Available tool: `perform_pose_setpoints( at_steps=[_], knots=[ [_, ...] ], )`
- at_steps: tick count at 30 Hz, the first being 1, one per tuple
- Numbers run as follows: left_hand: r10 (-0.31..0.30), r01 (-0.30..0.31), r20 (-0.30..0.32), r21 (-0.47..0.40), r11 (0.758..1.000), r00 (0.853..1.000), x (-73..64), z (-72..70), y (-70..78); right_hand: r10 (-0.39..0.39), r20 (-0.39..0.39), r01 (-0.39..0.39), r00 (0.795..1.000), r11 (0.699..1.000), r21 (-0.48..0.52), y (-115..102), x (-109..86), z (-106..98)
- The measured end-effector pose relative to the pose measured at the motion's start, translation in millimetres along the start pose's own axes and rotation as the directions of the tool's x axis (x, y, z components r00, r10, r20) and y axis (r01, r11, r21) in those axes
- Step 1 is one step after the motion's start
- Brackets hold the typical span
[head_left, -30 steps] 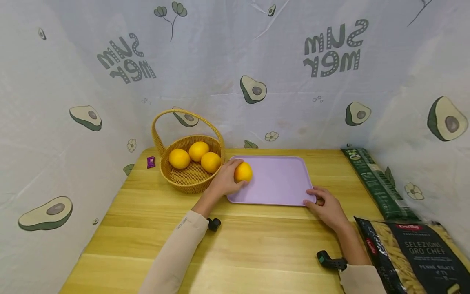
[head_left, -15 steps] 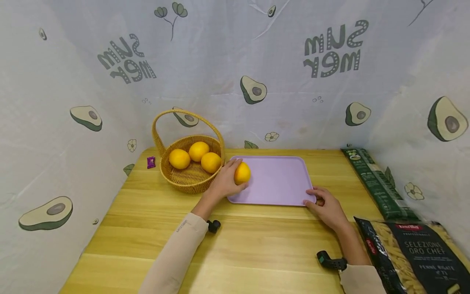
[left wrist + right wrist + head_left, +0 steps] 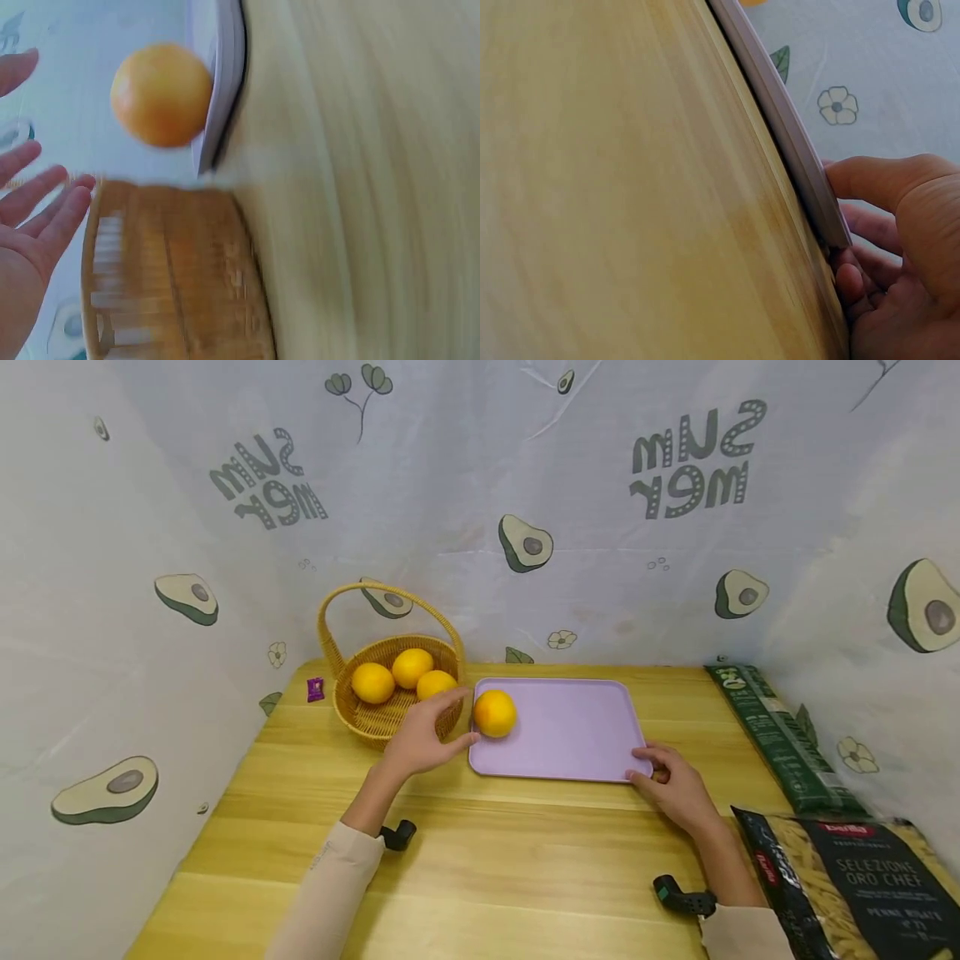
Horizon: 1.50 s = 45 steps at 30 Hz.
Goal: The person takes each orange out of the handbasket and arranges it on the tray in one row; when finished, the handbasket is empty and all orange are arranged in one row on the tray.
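Note:
An orange (image 3: 495, 713) rests on the left end of a flat lilac tray (image 3: 562, 727). My left hand (image 3: 420, 737) is just left of it, fingers and thumb spread, with a gap to the fruit; in the left wrist view the orange (image 3: 163, 94) stands free of the fingers (image 3: 66, 214). That hand overlaps the right front of a wicker basket (image 3: 372, 727) holding three more oranges (image 3: 372, 682). My right hand (image 3: 678, 787) grips the tray's near right corner between thumb and fingers; the right wrist view shows the thumb (image 3: 881, 180) against the tray's edge (image 3: 795, 142).
A small purple wrapped candy (image 3: 315, 689) lies left of the basket. Along the right side are a long green packet (image 3: 783, 739) and a bag of penne pasta (image 3: 862, 877). A printed cloth (image 3: 585, 527) hangs behind the wooden table (image 3: 525, 860).
My left hand has let go of the orange on the tray and moved left and slightly toward me, fingers spreading. The right hand stays at the tray's corner.

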<state>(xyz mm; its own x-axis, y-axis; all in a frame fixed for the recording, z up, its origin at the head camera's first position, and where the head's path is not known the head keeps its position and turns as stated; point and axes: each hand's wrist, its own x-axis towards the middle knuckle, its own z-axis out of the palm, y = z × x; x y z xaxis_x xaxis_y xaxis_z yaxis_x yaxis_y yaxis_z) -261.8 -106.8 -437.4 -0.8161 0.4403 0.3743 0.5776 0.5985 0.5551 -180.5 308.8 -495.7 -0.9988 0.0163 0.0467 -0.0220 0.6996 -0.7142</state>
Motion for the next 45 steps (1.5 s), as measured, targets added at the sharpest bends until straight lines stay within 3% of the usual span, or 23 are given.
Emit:
perform_pose_setpoints(
  at_steps=[5, 11, 16, 20, 25, 29, 31, 34, 37, 42, 45],
  knots=[
    [-0.034, 0.035, -0.093, 0.006, 0.999, 0.995, -2.0, -24.2, -18.0, -0.003, -0.01, 0.003, 1.0, 1.0, 0.003, 1, -2.7, -2],
    [-0.164, 0.168, -0.039, 0.121, 0.978, 0.986, 6.4, -55.5, -42.2, 0.003, -0.014, -0.003, 1.0, 1.0, 0.005, 2, -4.8, 0],
    [-0.279, 0.281, -0.036, 0.193, 0.94, 0.96, 13.4, -84.4, -70.6, -0.016, -0.018, 0.016, 1.0, 1.0, 0.01, 1, -2.6, 2],
    [-0.353, 0.347, -0.018, 0.235, 0.908, 0.935, 16.2, -97.8, -88.7, -0.013, -0.01, 0.013, 1.0, 1.0, 0.015, 0, -1.3, 3],
    [-0.418, 0.399, 0.037, 0.234, 0.886, 0.908, 20.8, -100.6, -97.5, -0.025, -0.007, 0.025, 1.0, 1.0, 0.01, -1, -0.8, 2],
    [-0.459, 0.433, 0.047, 0.256, 0.864, 0.887, 22.4, -97.6, -99.8, -0.053, -0.01, 0.053, 0.999, 0.998, 0.017, -2, 0.6, 3],
    [-0.459, 0.434, 0.041, 0.262, 0.862, 0.887, 22.9, -94.8, -102.6, -0.063, -0.012, 0.064, 0.998, 0.998, 0.023, -2, 1.2, 4],
    [-0.43, 0.412, 0.009, 0.267, 0.871, 0.903, 23.5, -89.0, -107.3, -0.062, -0.01, 0.063, 0.998, 0.998, 0.03, -2, 1.4, 3],
    [-0.421, 0.408, -0.012, 0.278, 0.87, 0.907, 23.8, -84.2, -108.0, -0.053, -0.005, 0.053, 0.999, 0.998, 0.018, -1, 1.5, 2],
    [-0.467, 0.447, 0.001, 0.282, 0.849, 0.885, 20.6, -81.0, -104.0, -0.049, -0.004, 0.049, 0.999, 0.999, 0.001, -1, 1.1, 0],
    [-0.475, 0.452, 0.025, 0.269, 0.85, 0.879, 18.0, -80.4, -101.1, -0.051, -0.01, 0.051, 0.999, 0.999, -0.001, -1, 0.1, -1]
  ],
)
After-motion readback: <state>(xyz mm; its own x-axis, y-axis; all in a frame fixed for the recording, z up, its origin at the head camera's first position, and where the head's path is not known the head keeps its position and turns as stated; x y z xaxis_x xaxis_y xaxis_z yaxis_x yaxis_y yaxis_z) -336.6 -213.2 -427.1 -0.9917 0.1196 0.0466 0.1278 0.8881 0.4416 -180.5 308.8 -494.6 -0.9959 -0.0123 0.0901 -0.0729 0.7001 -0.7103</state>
